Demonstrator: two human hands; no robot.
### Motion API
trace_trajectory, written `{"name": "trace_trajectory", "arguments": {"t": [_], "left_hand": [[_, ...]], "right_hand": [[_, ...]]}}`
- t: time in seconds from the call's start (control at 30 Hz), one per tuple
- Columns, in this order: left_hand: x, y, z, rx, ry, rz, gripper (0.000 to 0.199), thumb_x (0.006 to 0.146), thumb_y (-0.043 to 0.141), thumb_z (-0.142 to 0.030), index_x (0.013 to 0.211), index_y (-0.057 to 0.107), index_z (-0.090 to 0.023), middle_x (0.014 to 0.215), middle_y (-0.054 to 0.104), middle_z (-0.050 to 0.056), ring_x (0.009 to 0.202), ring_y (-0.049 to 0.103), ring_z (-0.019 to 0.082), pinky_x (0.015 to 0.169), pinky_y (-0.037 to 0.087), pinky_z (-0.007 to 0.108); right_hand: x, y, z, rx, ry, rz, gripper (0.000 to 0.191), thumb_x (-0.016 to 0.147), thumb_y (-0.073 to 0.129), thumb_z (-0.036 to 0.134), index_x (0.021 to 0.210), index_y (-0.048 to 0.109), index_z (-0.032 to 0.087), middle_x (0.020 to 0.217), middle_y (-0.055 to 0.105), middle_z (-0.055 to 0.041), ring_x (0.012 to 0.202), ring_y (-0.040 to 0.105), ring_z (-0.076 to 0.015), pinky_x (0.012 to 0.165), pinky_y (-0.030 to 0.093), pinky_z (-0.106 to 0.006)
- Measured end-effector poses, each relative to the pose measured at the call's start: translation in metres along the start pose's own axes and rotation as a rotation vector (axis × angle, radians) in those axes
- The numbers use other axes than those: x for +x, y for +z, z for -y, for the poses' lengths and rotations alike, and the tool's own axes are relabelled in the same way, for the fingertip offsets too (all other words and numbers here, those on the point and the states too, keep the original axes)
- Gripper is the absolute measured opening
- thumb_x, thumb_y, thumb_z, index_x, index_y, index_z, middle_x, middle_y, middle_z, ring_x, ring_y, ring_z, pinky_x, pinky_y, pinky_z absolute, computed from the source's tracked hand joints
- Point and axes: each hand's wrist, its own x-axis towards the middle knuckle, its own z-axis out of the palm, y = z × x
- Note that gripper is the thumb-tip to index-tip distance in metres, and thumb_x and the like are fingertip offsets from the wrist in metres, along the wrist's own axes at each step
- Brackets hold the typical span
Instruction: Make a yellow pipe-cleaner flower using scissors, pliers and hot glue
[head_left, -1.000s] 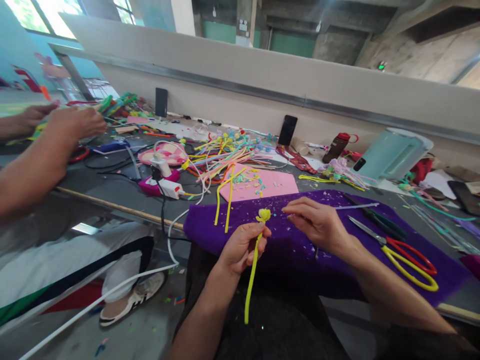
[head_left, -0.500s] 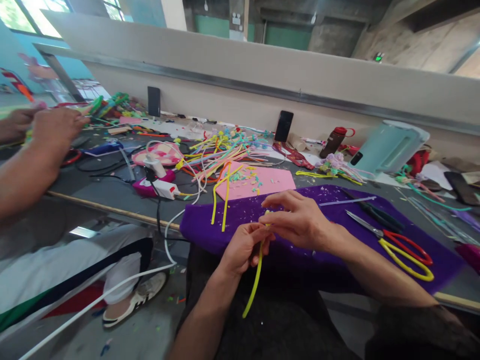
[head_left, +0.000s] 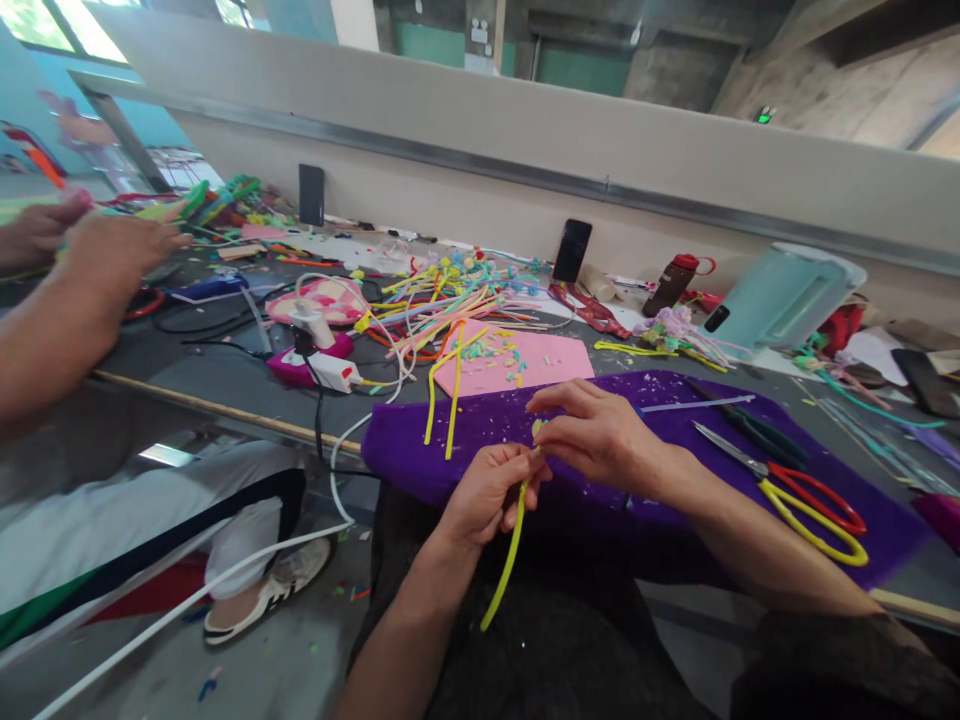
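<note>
A yellow fuzzy stem (head_left: 508,575) hangs down from my left hand (head_left: 495,492), whose thumb and fingers pinch its upper part. My right hand (head_left: 600,435) meets the left fingertips, its thumb and fingers closed on the stem's top end, where a small pale yellow bit shows. Both hands are above the near edge of a purple cloth (head_left: 420,440). Scissors with red and yellow handles (head_left: 814,510) lie on the cloth at the right, beside dark-handled pliers (head_left: 765,430) and a pale lilac stem (head_left: 701,403).
A pink sheet (head_left: 555,360) with cut bits lies behind the cloth, near a pile of coloured stems (head_left: 457,300). A power strip (head_left: 322,370) with cables is left of it. Another person's hands (head_left: 112,250) work at far left. A teal bin (head_left: 787,295) stands behind.
Both hands stay together with almost the same grip. A little more of the pale bit shows at the stem's top, and the view has shifted slightly.
</note>
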Motion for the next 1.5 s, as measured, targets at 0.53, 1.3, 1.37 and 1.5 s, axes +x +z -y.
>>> {"name": "trace_trajectory", "arguments": {"t": [0.53,1.3,1.37,1.5], "left_hand": [[0.001,-0.006,0.003,-0.253,0.093,-0.042,0.022,0.073,0.062,-0.033,0.072,0.064,-0.011,0.053,0.059,0.000,0.032,0.042,0.003,0.028,0.025,0.012],[-0.017,-0.010,-0.012,-0.090,0.447,-0.050,0.072,0.054,0.075,-0.032,0.120,0.051,-0.022,0.117,0.057,0.012,0.085,0.058,0.019,0.063,0.046,0.024],[-0.020,-0.014,-0.018,-0.047,0.454,-0.056,0.076,0.051,0.077,-0.029,0.122,0.050,-0.025,0.118,0.057,0.010,0.077,0.058,0.016,0.056,0.045,0.021],[-0.025,-0.019,-0.025,0.019,0.448,-0.071,0.074,0.049,0.077,-0.022,0.118,0.052,-0.028,0.115,0.059,0.009,0.069,0.058,0.013,0.051,0.043,0.020]], "right_hand": [[-0.020,0.018,0.013,0.470,0.398,-0.431,0.010,0.083,0.053,0.021,0.086,0.062,0.019,0.078,0.061,-0.0024,0.069,0.057,-0.0130,0.062,0.046,-0.025],[-0.012,0.049,0.040,1.028,0.688,-0.203,0.021,0.081,0.055,0.031,0.070,0.061,0.015,0.052,0.050,0.0044,0.040,0.038,-0.0047,0.039,0.027,-0.017],[-0.014,0.050,0.039,1.034,0.699,-0.162,0.024,0.081,0.054,0.033,0.067,0.059,0.015,0.051,0.049,0.0046,0.039,0.037,-0.0048,0.039,0.026,-0.017],[-0.017,0.052,0.036,1.051,0.722,-0.103,0.028,0.081,0.054,0.035,0.063,0.057,0.014,0.048,0.048,0.0047,0.038,0.036,-0.0045,0.038,0.025,-0.017]]}}
